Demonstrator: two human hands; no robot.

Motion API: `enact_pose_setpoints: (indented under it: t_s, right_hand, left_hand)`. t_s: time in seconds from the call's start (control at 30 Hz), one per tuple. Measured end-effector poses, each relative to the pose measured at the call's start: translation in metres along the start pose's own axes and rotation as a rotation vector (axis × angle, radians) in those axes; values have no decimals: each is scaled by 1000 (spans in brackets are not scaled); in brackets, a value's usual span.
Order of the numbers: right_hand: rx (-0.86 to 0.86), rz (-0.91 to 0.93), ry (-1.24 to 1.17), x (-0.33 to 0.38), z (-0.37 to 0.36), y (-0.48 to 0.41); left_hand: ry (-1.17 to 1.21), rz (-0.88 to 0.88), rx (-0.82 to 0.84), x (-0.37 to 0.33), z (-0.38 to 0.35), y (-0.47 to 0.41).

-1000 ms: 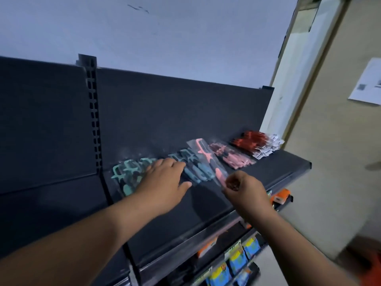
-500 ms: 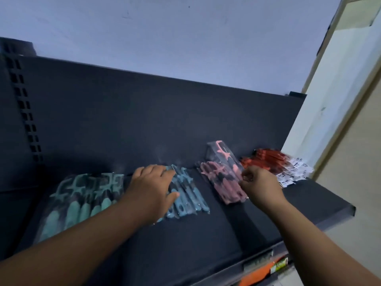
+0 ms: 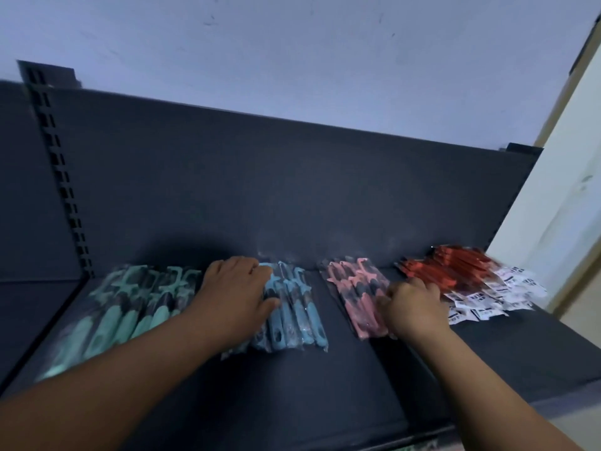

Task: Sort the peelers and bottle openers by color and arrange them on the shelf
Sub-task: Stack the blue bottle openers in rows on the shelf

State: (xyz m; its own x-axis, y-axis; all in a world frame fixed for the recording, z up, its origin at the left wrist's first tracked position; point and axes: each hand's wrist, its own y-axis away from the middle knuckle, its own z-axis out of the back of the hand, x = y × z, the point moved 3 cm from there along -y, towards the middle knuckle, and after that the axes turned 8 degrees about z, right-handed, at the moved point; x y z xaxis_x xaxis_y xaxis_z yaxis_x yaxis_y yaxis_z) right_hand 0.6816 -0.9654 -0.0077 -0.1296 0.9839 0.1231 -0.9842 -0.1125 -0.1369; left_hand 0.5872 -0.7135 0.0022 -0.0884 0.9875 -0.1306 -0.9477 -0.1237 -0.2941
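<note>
Four colour groups of packaged tools lie in a row on the dark shelf. From left to right they are mint green peelers, blue peelers, pink peelers and red bottle openers with white labels. My left hand rests flat, fingers straight, on the left part of the blue group. At the right edge of the pink stack my right hand lies with fingers curled; I cannot tell whether it pinches a pack.
The shelf's dark back panel rises behind the row, with a slotted upright at the left. A pale wall closes the right end. The shelf's front edge runs along the bottom of the view.
My right hand has lowered the pink peeler pack it held up onto the pink stack. My left hand stays on the blue peelers. The camera has shifted right and closer.
</note>
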Motion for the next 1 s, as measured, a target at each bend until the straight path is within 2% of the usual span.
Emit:
enact_pose_setpoints:
  t_s: [0.1,0.23,0.33,0.5,0.8,1.0]
  right_hand:
    - [-102,126,-53,21,12,6]
    - [-160,413,-182,70,20,17]
    - [-152,634,-208,116,16,28]
    - [-83,863,-207,189,3,54]
    - [-4,1115,-180,325,1,146]
    - [75,1186,-180,433,-3,230]
  left_hand:
    - [-22,24,-8,1,6,3]
    - [-40,67,-51,12,19,15]
    - [-95,150,-49,34,29,31]
    - [-164,273,-71,86,50,73]
    - [-220,497,-142,201,104,188]
    - [-266,609,-155,295,147,286]
